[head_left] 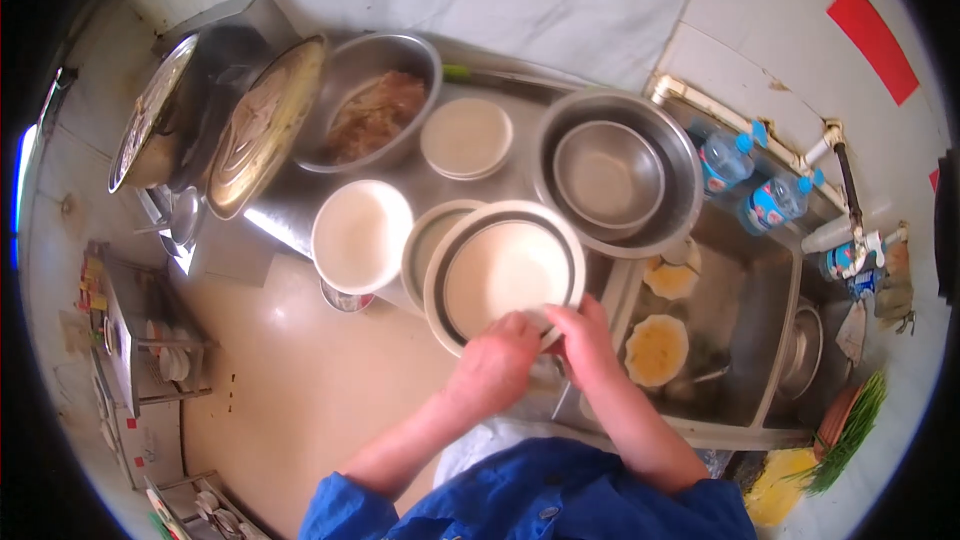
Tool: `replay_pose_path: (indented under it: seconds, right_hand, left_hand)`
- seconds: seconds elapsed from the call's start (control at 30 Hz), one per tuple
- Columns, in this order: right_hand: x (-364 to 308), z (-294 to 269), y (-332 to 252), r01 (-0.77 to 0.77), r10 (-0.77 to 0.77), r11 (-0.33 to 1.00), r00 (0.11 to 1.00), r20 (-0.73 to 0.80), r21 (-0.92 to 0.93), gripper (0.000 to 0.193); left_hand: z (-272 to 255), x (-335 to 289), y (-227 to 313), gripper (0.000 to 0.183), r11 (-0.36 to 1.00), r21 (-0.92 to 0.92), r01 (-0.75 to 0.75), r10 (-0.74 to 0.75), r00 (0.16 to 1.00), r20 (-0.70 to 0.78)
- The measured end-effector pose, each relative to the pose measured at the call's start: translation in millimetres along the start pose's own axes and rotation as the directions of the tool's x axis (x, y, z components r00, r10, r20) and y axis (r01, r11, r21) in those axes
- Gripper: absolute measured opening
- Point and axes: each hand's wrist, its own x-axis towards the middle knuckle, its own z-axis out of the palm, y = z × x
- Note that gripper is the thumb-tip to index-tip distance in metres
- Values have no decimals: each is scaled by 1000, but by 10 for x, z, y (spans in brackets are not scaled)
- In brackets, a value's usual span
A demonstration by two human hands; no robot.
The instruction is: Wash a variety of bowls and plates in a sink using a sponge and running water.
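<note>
My left hand and my right hand are side by side at the near rim of a round cream-white bowl. The left fingers curl over the rim and the right thumb lies on it; the fingers beneath are hidden. Inside the bowl runs a dark ring around a pale round middle, perhaps a second bowl nested in it. Partly behind it, to the left, is a pale greenish bowl. Further left stands a deep white bowl, and a round pale lid or plate lies on the counter beyond.
A steel basin holds a smaller steel bowl. Right is a sink with a scalloped dish of yellowish content. Raw meat fills a steel bowl; a large tilted lid leans left. Bottles stand behind the sink.
</note>
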Motion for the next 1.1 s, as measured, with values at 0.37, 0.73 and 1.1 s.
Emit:
replay_pose_path:
  seconds: [0.37, 0.73, 1.1]
  right_hand:
    - [1136, 878, 991, 21, -110, 883, 980, -163, -469, 23]
    - [1340, 1217, 1061, -129, -79, 774, 952, -297, -619, 31]
    - [630, 1641, 159, 239, -237, 825, 969, 70, -512, 34]
  left_hand:
    - [-105, -716, -2312, 30, 697, -639, 325, -687, 558, -465]
    - [-165, -153, -2970, 31, 678, -510, 529, -711, 648, -272]
    - [-993, -679, -2079, 50, -182, -908, -378, -687, 709, -157]
